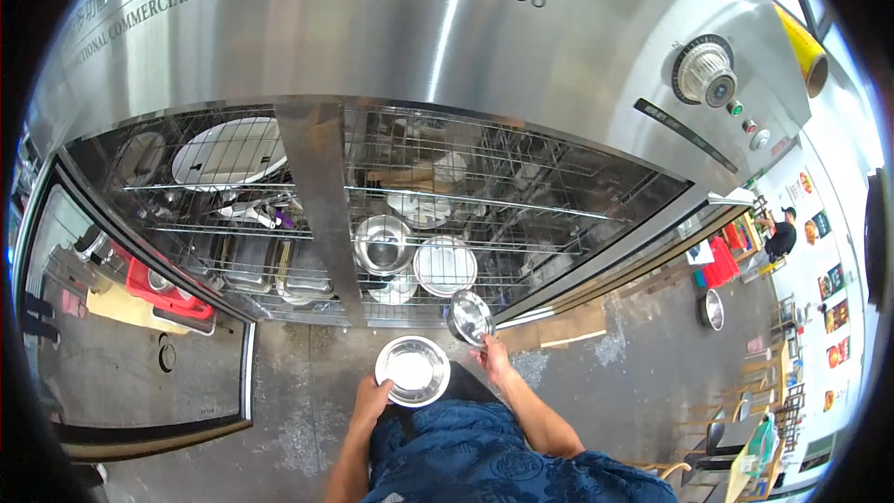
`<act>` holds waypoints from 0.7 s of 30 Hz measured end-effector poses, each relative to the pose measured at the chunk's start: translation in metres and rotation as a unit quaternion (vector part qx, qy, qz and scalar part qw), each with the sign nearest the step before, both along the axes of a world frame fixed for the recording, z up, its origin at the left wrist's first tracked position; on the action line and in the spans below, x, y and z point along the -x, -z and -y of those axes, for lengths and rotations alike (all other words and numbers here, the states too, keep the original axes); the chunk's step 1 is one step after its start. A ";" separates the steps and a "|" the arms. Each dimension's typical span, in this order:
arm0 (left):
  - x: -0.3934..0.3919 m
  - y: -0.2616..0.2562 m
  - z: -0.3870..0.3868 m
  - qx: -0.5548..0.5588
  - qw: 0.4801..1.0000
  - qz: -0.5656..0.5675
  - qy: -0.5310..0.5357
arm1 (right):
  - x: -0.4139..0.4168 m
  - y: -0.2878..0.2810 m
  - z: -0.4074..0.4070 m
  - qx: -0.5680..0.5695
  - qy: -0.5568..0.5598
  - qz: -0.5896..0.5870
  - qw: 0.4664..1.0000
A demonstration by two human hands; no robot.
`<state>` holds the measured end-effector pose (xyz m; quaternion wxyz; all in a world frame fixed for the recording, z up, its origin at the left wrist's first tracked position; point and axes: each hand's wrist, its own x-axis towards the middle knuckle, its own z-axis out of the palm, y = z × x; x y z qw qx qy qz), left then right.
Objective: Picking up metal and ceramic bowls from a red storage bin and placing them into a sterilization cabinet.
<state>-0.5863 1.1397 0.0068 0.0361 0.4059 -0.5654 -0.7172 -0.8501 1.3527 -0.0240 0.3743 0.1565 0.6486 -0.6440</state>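
Note:
My left hand (372, 398) grips the rim of a shiny round metal bowl (413, 372), held level in front of my body. In my right hand (495, 361) is a second metal bowl (471, 318), tilted and raised to the front opening of a stainless steel cabinet (391, 35). Wire racks inside the cabinet carry dishes. Nearest that tilted bowl is a white round plate or dish (445, 265), seen through the wires. Beside it sits a metal pot or bowl (383, 244). A steel post (318, 209) divides the opening.
Glass doors stand open at left (160, 377) and right (614, 279). White oval dishes (230, 154) and metal trays (307, 272) fill the left racks. A metal basin (712, 309) is on the floor at right, near red crates (721, 262). Farther off are a person (781, 234) and chairs (716, 433).

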 end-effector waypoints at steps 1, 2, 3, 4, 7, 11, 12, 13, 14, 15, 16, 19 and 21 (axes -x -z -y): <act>-0.006 0.000 0.003 0.001 1.000 0.002 -0.005 | 0.012 0.000 0.013 -0.006 -0.009 -0.010 1.000; -0.010 -0.001 0.002 -0.010 0.999 -0.006 -0.033 | 0.029 0.010 0.023 0.008 -0.022 -0.026 0.999; -0.012 -0.003 0.002 -0.019 0.998 -0.014 -0.062 | 0.048 0.017 0.034 0.023 -0.036 -0.041 0.998; -0.016 -0.005 0.002 -0.017 0.997 -0.010 -0.071 | 0.062 0.014 0.052 0.019 -0.050 -0.045 0.998; -0.025 -0.008 0.005 0.070 0.993 -0.001 -0.092 | 0.101 0.016 0.100 0.001 -0.047 -0.031 0.998; -0.038 0.008 0.002 0.014 0.985 -0.017 -0.173 | 0.135 0.055 0.132 0.043 -0.017 -0.015 0.999; -0.038 0.002 0.007 0.032 0.989 0.026 -0.145 | 0.139 0.057 0.141 0.038 -0.021 -0.009 0.999; -0.036 -0.005 0.010 0.049 0.989 0.069 -0.118 | 0.142 0.058 0.147 0.032 -0.025 -0.003 0.999; -0.036 -0.002 0.006 0.054 0.988 0.072 -0.124 | 0.142 0.059 0.144 0.036 -0.025 0.013 0.999; -0.035 0.004 0.002 0.086 0.986 0.066 -0.127 | 0.149 0.062 0.145 0.043 -0.027 0.013 0.999; -0.027 -0.001 -0.001 0.117 0.983 0.059 -0.128 | 0.156 0.068 0.141 0.002 -0.024 0.013 1.000; -0.003 -0.037 -0.013 0.029 0.983 0.034 -0.176 | 0.164 0.075 0.136 -0.048 -0.033 -0.001 0.998; 0.002 -0.030 -0.016 0.023 0.982 0.038 -0.185 | 0.164 0.068 0.138 -0.065 -0.080 0.004 0.995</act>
